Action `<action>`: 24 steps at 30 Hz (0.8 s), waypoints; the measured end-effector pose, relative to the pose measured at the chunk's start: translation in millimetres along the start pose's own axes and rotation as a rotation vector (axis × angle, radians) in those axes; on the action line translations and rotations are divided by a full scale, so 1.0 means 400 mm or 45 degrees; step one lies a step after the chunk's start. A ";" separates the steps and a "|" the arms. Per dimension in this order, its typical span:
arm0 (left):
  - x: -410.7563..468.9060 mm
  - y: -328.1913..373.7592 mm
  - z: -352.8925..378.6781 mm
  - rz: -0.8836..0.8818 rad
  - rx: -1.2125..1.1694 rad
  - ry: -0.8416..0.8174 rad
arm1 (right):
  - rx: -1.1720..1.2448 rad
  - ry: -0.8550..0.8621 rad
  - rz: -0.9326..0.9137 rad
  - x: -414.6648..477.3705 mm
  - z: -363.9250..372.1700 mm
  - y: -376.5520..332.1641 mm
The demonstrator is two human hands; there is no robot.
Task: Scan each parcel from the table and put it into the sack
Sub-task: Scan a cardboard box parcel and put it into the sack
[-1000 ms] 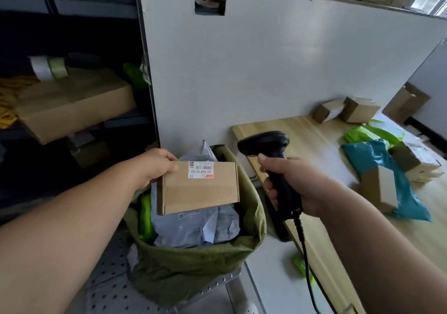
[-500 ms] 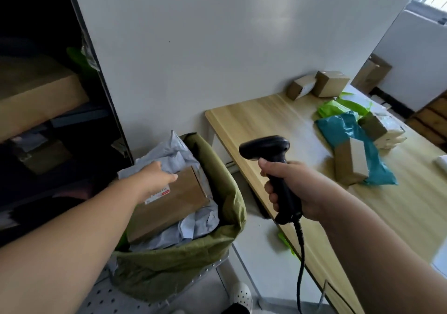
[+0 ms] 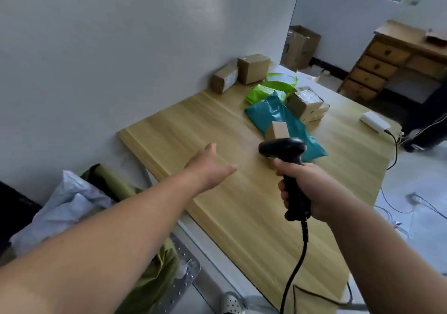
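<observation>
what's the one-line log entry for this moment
left hand: open, empty, over table | right hand: grips scanner | sack: beside table, parcels inside | next: likely box on teal bag

The sack (image 3: 154, 277) stands left of the table (image 3: 229, 221), parcels (image 3: 285, 117) lying on its far end.

Bare forearms (image 3: 108, 236), and one white perforated clog (image 3: 231, 302).
</observation>
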State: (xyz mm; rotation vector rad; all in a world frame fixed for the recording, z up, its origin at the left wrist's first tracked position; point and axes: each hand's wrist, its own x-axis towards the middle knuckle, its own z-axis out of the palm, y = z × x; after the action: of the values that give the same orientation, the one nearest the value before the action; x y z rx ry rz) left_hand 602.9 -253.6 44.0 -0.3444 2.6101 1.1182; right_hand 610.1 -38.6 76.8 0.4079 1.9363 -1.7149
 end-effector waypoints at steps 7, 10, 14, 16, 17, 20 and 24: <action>0.189 0.234 0.222 -0.055 0.011 -0.047 | 0.117 0.086 0.018 0.146 -0.237 0.008; 0.276 0.300 0.319 -0.098 0.043 -0.002 | 0.138 0.117 0.045 0.208 -0.314 0.022; 0.385 0.334 0.422 -0.173 0.113 0.038 | 0.158 0.131 0.086 0.270 -0.379 0.040; 0.425 0.333 0.456 -0.221 0.158 0.046 | 0.178 0.124 0.100 0.292 -0.397 0.045; 0.440 0.329 0.467 -0.248 0.197 0.053 | 0.185 0.115 0.105 0.301 -0.404 0.047; 0.465 0.311 0.477 -0.328 0.289 0.111 | 0.200 0.099 0.126 0.320 -0.417 0.047; 0.461 0.273 0.431 -0.400 0.079 0.115 | 0.198 0.073 0.131 0.328 -0.408 0.035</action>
State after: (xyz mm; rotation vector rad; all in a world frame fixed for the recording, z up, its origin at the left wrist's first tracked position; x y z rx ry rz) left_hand 423.4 -73.8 -61.0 -0.7760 2.5419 0.9318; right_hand 480.6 109.1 2.6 0.6086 1.7937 -1.8106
